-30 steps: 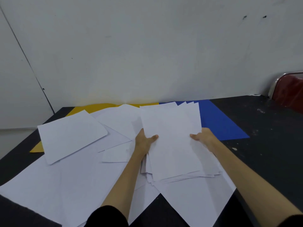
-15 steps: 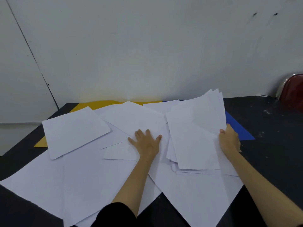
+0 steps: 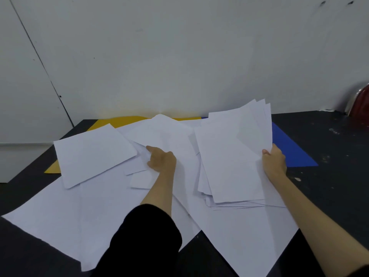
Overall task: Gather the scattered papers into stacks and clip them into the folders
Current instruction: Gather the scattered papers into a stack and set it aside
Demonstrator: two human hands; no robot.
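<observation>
- the right hand (image 3: 274, 163), at centre right of the frame, has its grip clamped on the right edge of a stack (image 3: 231, 156) of white sheets, thumb on top.
- the stack's far end is lifted and tilted up toward the wall (image 3: 179, 56); its near end fans out over a large sheet (image 3: 249, 236) at the lower right.
- the left hand (image 3: 161, 161), at the centre, has fingers curled into loose sheets (image 3: 159, 134), its grip closed on the paper's edge.
- one sheet (image 3: 93, 154) lies at an angle at centre left, on top of other paper.
- a wide sheet (image 3: 60, 216) spreads across the lower left.
- the yellow folder (image 3: 119, 120) lies at the back, mostly under paper; one corner shows at the left edge of the pile.
- the blue folder (image 3: 289, 148) lies flat at the right, partly behind the stack.
- all of it sits on a dark bench (image 3: 329, 156).
- a red chair (image 3: 361, 102) shows at the right edge.
- a black sleeve (image 3: 143, 236) covers the left forearm near the bottom.
</observation>
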